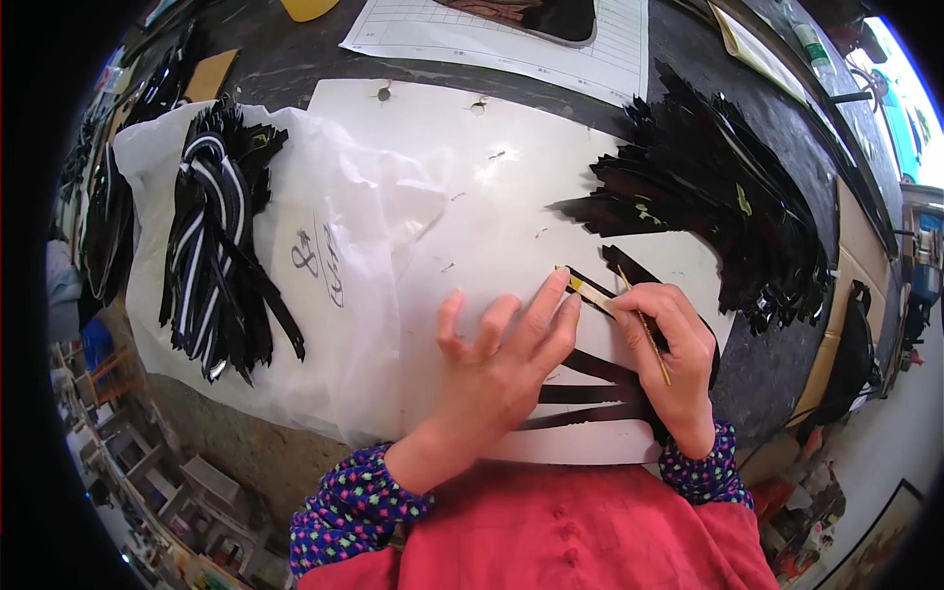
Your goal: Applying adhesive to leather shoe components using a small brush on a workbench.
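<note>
The thumb and forefinger of my left hand [501, 359] press and pinch the end of a narrow black strip [610, 303] that carries a pale, yellowish band. The other left fingers are spread over the white board [462, 236]. My right hand [677, 344] grips a thin tan stick [644, 329] slantwise, close to that strip's other side. Several flat black strips [585, 395] fan out on the board between my hands and under the right one. A short black piece [629, 265] lies just beyond the right fingers.
A large stack of glossy black strips [728, 192] rests at the right. On white plastic sheeting [364, 197] at the left lies a bundle of black strips with white stripes [211, 246]. Behind are a printed paper sheet [492, 44] and a yellow container [309, 8].
</note>
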A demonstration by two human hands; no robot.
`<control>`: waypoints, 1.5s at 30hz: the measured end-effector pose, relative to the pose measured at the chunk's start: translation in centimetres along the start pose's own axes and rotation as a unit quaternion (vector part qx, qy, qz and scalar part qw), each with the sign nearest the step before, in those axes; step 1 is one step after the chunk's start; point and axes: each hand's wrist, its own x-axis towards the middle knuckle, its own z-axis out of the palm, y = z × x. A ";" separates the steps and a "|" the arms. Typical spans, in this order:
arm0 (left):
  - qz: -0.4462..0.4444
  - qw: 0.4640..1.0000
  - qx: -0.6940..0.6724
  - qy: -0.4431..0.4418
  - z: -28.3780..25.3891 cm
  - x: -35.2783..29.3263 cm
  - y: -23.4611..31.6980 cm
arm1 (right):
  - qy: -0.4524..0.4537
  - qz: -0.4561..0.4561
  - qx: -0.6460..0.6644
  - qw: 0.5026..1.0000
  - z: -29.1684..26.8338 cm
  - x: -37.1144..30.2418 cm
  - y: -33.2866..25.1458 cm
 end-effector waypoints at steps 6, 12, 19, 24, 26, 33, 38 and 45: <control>0.010 1.000 0.005 0.005 0.0 0.3 -0.2 | 0.035 0.011 -0.012 0.999 -0.1 -1.2 0.5; -0.009 1.000 -0.015 -0.019 -0.1 0.4 -0.2 | 0.034 0.025 -0.004 0.999 0.1 -1.3 0.5; -0.006 0.999 0.005 -0.036 -0.4 0.5 0.0 | 0.035 0.025 -0.002 0.999 0.3 -1.4 0.5; -0.003 0.999 0.006 -0.042 -0.6 0.5 -0.1 | 0.048 0.027 -0.009 0.998 0.3 -1.4 0.4; 0.002 0.999 0.017 -0.036 -0.4 0.5 -0.1 | 0.049 0.021 -0.016 0.998 0.2 -1.4 0.3; 0.001 0.999 0.006 -0.034 -0.6 0.6 -0.1 | 0.042 0.020 -0.034 0.998 -0.4 -2.1 0.3; 0.009 0.999 0.010 -0.032 -0.6 0.6 -0.1 | 0.059 -0.007 -0.048 0.997 -0.2 -2.3 0.8; 0.010 1.000 0.005 -0.024 -0.8 0.7 -0.2 | 0.095 -0.043 -0.061 0.993 -0.3 -2.0 -1.0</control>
